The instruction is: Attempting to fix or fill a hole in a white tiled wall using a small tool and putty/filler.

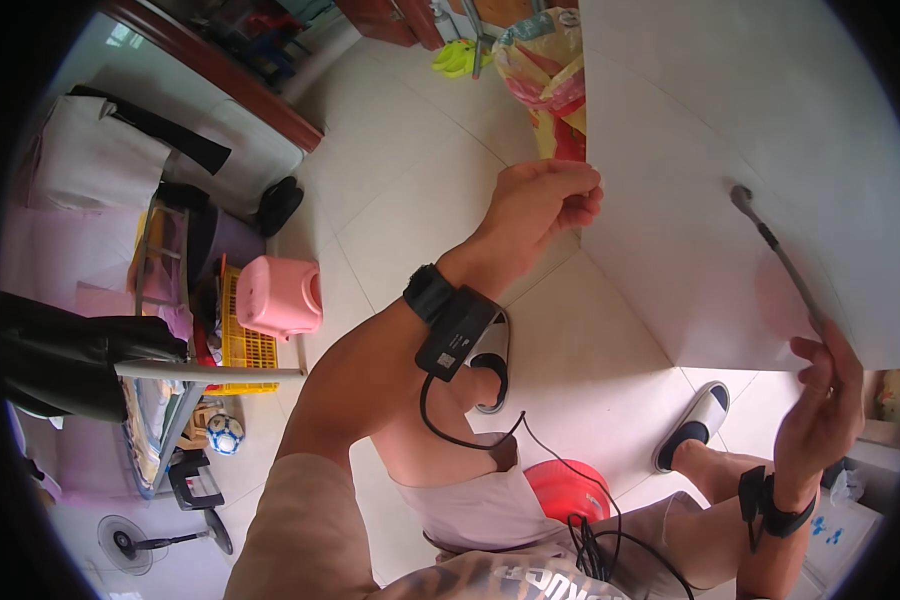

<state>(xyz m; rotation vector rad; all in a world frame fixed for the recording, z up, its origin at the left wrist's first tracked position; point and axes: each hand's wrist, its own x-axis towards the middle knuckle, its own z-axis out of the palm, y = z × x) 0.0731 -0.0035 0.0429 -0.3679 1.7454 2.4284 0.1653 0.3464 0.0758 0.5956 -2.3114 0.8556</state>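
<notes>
My left hand (542,212) is closed, its fingers curled in beside the vertical edge of a large white panel (670,110). Whether it grips that edge or something small is hidden. On the right, my right hand (822,405) is closed around the lower end of a long, slim grey tool with a dark, rounded head (788,262). The tool slants up and to the left in front of the panel's face. I cannot tell whether its head touches the surface.
A red round stool or tub (567,490) is beneath me. To the left are a pink bin (280,296), a yellow basket (249,345), a ball (225,434) and a fan (120,538). A printed sack (542,65) stands behind the panel. Cables hang over my lap.
</notes>
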